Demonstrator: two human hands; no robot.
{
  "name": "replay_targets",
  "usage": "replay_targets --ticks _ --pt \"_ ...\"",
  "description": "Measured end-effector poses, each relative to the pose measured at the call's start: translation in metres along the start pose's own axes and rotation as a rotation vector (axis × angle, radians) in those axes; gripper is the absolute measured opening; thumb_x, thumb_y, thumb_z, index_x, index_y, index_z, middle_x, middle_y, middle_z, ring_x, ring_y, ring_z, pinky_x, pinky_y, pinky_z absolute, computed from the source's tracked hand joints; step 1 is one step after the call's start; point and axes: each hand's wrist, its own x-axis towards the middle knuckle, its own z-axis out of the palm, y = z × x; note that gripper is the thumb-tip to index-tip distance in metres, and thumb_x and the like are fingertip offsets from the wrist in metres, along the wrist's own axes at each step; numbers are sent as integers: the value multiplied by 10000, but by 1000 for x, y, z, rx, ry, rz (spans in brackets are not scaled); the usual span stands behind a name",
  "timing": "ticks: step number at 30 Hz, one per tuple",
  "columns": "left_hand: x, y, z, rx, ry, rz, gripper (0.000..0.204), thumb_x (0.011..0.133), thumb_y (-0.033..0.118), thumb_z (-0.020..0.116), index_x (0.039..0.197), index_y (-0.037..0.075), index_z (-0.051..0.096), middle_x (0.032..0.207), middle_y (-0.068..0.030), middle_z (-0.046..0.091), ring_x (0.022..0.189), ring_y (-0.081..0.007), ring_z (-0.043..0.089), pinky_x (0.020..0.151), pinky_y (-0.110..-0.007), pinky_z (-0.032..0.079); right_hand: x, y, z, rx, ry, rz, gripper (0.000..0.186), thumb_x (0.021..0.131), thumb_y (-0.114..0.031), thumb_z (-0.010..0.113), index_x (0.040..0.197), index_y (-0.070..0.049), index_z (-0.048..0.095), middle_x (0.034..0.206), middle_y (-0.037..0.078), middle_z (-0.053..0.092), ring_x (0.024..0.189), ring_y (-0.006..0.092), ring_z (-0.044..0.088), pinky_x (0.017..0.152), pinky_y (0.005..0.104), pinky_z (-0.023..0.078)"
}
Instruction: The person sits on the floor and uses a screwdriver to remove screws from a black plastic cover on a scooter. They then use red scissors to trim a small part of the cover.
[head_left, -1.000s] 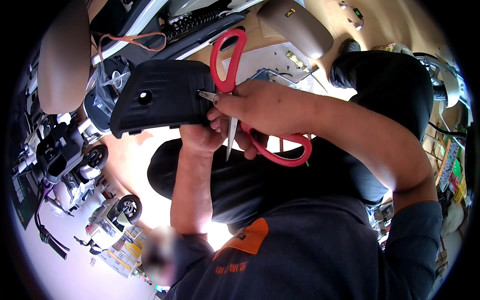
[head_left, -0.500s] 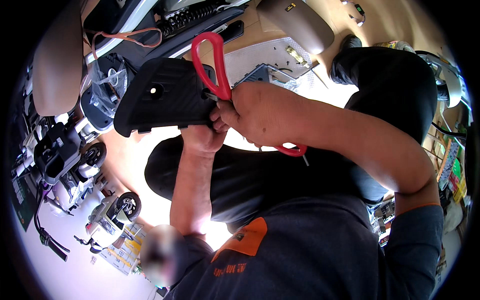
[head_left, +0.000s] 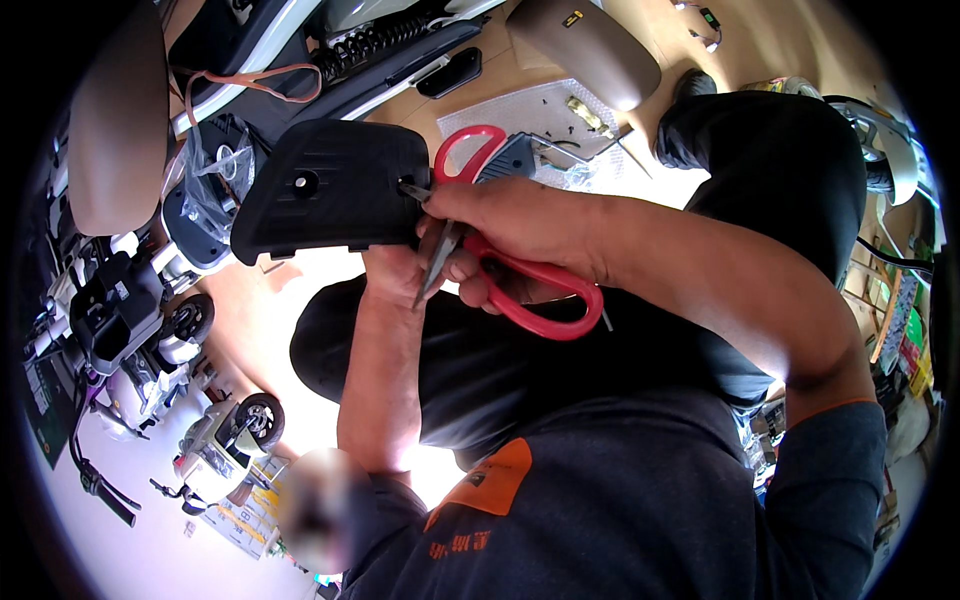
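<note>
A black ribbed plastic panel [head_left: 335, 215] with two round holes is held up over my lap. My left hand [head_left: 392, 272] grips its near edge from below, the fingers partly hidden behind my right hand. My right hand [head_left: 500, 215] is closed around scissors with red handles [head_left: 548, 312]. Their blades are spread apart: one tip reaches the hole near the panel's right end, while the other blade [head_left: 435, 268] points down across the left hand. Whether the first tip sits inside the hole, I cannot tell.
Beyond the panel lies a bubble-wrap sheet [head_left: 610, 165] with small parts and a dark grey plastic piece [head_left: 515, 158]. A brown scooter seat [head_left: 590, 50] is at the back. A scooter frame with a coil spring [head_left: 375, 48] stands far left, near a clear plastic bag [head_left: 215, 175].
The scissors have turned in my right hand. The upper handle has moved right and down, and the blades now show spread apart. The panel stays nearly in place in my left hand.
</note>
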Motion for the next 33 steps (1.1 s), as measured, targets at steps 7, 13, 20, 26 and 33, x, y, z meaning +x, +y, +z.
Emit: replay_targets --ticks 7,13,20,26,33 --pt "1 -5 38 100 257 78 484 1007 565 547 1006 83 596 759 -34 557 628 -135 564 557 -263 480 -18 -19 1 -98 9 -40 409 1086 -383 503 1083 -5 660 710 65 618 569 194 628 553 337 522" --pt "7 -2 38 -98 159 -122 516 1000 612 523 981 107 625 621 78 434 516 -50 402 483 -196 300 -9 -12 -14 -1397 297 -621 443 1101 -346 454 995 -4 715 811 193 725 762 330 745 705 438 588" --pt "3 -12 39 33 314 -53 471 997 578 532 941 119 625 604 66 416 485 -57 344 483 -210 268 -13 -11 -7 -1819 448 -463 437 1083 -324 477 925 -2 728 752 185 720 792 366 737 761 461 589" --pt "-2 -5 35 186 345 -51 478 985 560 558 887 96 612 604 58 420 489 -60 358 485 -215 277 -4 -13 -11 -1348 194 -353 422 1107 -282 426 1058 17 719 721 140 724 610 261 724 681 389 599" --pt "-1 2 24 186 285 -93 512 981 560 575 896 57 615 620 60 438 497 -66 380 470 -210 311 -10 -16 -3 -759 74 -109 504 1117 -298 334 1278 88 615 760 150 714 600 215 711 630 342 594"
